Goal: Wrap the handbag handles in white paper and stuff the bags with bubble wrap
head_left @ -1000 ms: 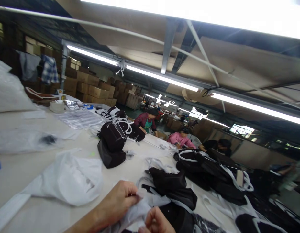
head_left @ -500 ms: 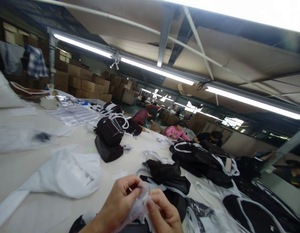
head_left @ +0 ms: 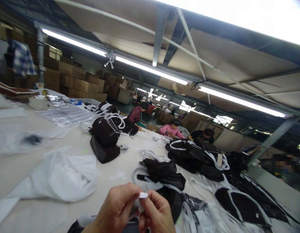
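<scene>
At the bottom middle my left hand (head_left: 120, 202) and my right hand (head_left: 157, 208) meet, both closed with fingers and thumbs pinching. Between them is a thin white wrapping strip (head_left: 143, 195), its rounded upper edge showing above the fingertips; whether it is paper or soft plastic I cannot tell. Below the hands lies a dark bag, mostly hidden by them. Just beyond the right hand sits a black bag (head_left: 161, 171) with pale wrapped straps.
A white cloth bag (head_left: 67, 178) lies on the pale table (head_left: 111, 191) at left. Farther back stands a black backpack (head_left: 105, 136). Black bags (head_left: 195, 158) with white-wrapped handles are piled at right, among clear plastic. Co-workers (head_left: 172, 129) sit across the table.
The white strip, crumpled and raised above the fingers before, now shows only a small flat edge between the fingertips. Both hands stay close together. The view has shifted slightly right.
</scene>
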Tool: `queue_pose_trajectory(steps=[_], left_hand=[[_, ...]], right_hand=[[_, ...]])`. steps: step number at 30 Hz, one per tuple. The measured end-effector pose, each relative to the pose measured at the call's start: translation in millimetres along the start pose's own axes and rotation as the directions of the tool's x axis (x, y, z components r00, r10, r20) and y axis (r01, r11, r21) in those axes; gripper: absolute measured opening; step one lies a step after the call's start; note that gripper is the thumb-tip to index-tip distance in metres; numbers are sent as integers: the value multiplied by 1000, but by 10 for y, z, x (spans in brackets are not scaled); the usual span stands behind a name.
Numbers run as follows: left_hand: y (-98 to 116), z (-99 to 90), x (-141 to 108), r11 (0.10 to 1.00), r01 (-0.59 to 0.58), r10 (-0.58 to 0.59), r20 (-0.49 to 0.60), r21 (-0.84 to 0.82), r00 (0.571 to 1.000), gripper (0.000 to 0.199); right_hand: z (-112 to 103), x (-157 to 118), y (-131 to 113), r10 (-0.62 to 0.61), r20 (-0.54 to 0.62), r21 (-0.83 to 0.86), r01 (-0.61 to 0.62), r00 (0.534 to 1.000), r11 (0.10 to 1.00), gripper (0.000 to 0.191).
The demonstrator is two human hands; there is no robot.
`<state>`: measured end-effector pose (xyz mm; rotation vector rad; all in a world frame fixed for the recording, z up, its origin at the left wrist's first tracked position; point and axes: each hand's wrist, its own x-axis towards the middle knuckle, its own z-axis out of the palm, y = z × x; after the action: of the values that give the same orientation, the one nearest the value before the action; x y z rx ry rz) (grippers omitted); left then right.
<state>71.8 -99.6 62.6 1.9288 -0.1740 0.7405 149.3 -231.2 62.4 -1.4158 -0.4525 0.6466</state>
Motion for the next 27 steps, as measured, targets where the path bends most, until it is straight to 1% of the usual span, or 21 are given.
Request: queue_pose_trajectory(steps=[2,5,7,9,12,14,16,18,21,23,25,27], left_hand=[[8,-10,-12,1000,2,-2,-6,8,1000,31],[1,13,-26,999,33,-33,6,11,999,34],[-12,31,-35,999,-25,24,35,48,999,36],[-30,35,-47,989,-120,118,27,92,993,34],[-53,11,-63,967,-234,241,-67,105,968,25],[-53,-12,-67,959,-271,279,-115,86,953,27],[-33,-26,-64,961,-270,276,-123,61,953,30],[2,-28,-52,963,-267,269,-108,36,957,29],[46,-24,-29,955,-297,298,-92,21,950,25],[46,-30,-17,955,-295,297,-91,38,951,24],[22,-47,-7,963,-260,266,-93,77,959,24],[-15,-66,5,966,-225,239,-101,128,966,22]], right_hand=[[15,9,5,0,3,5,0,1000,1000,54],[34,54,77,-39,-28,19,40,999,999,54],[60,81,134,-52,-41,64,55,998,996,55],[103,84,160,-62,-51,144,69,997,987,56],[174,44,120,-60,-57,253,73,997,965,53],[202,7,70,-51,-43,270,61,998,961,53],[209,-18,36,-49,-25,243,53,999,969,54],[204,-24,27,-60,-26,219,64,998,974,54],[181,2,35,-94,-79,266,112,992,957,55],[150,35,31,-83,-83,319,105,993,942,58],[106,76,12,-52,-26,309,58,998,949,58],[58,117,-17,-52,31,204,44,998,978,56]])
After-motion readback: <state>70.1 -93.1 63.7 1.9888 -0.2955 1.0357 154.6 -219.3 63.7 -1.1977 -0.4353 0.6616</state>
